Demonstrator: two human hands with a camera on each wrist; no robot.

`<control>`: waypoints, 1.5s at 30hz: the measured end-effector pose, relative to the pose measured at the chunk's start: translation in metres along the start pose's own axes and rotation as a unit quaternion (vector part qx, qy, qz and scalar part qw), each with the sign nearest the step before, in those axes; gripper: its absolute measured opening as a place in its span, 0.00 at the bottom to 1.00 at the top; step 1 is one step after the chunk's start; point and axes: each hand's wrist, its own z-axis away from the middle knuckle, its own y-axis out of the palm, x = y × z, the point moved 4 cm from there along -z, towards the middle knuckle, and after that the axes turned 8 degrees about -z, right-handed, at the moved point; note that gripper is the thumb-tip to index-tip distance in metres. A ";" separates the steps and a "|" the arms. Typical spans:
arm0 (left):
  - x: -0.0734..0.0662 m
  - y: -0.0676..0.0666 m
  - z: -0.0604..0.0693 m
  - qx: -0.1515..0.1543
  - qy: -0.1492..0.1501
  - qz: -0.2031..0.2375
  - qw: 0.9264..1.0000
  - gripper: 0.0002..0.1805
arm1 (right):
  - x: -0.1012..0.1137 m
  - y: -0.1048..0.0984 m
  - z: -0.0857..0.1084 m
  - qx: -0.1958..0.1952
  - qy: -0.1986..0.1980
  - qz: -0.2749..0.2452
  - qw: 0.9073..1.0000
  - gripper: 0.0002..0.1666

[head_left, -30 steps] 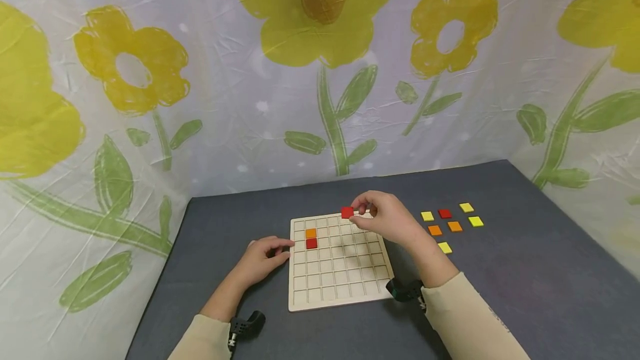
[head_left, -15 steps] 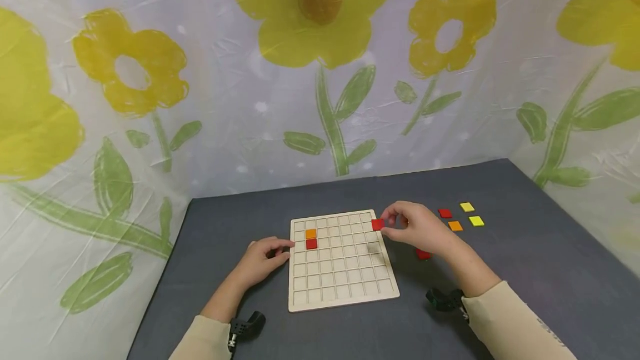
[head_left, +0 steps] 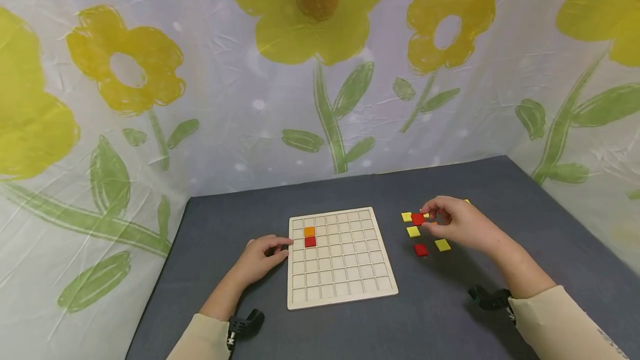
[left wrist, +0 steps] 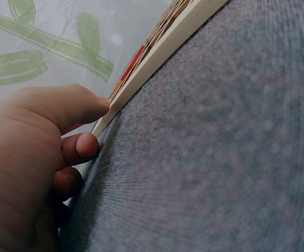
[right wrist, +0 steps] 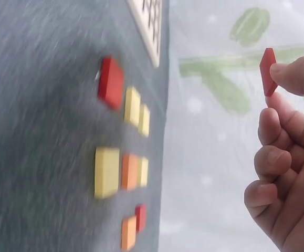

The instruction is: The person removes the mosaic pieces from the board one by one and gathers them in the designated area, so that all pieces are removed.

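My right hand (head_left: 462, 224) pinches a red square tile (head_left: 417, 219) between thumb and index finger, lifted above the loose tiles right of the board. In the right wrist view the held tile (right wrist: 268, 72) stands on edge, and the other fingers curl beneath it. A pale wooden grid board (head_left: 340, 279) lies on the table. Within its upper left cells sit an orange tile (head_left: 309, 231) and, just below, a red tile (head_left: 310, 241). My left hand (head_left: 260, 257) rests on the table, its fingertips touching the board's left edge.
Several loose tiles lie right of the board, among them a red tile (head_left: 420, 250), a yellow tile (head_left: 442, 245) and an orange tile (right wrist: 129, 170). Dark cloth (head_left: 220, 221) covers the table. A flower-print curtain (head_left: 225, 99) stands behind it.
My right hand has moved right, from above the board's far edge to over the loose tiles, with the red tile still pinched. My left hand has stayed at the board's edge.
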 end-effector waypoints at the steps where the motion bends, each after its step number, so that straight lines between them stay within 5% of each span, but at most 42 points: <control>1: 0.000 0.000 0.000 0.000 0.000 0.000 1.000 0.14 | -0.002 -0.003 0.002 0.000 0.003 0.009 1.000 0.12; 18: -0.002 -0.002 -0.001 0.001 -0.006 -0.001 1.000 0.13 | -0.043 -0.035 0.034 0.033 0.044 0.108 0.993 0.14; 27: -0.003 -0.003 0.000 0.001 0.001 0.000 1.000 0.14 | -0.072 -0.035 0.039 0.076 0.083 0.130 0.985 0.13; 34: -0.003 -0.003 0.001 0.001 0.000 0.005 1.000 0.14 | -0.085 -0.029 0.035 0.105 0.071 0.160 0.979 0.11; 45: -0.002 -0.002 0.000 0.007 -0.003 0.008 1.000 0.14 | -0.087 -0.030 0.035 0.103 0.077 0.167 0.978 0.12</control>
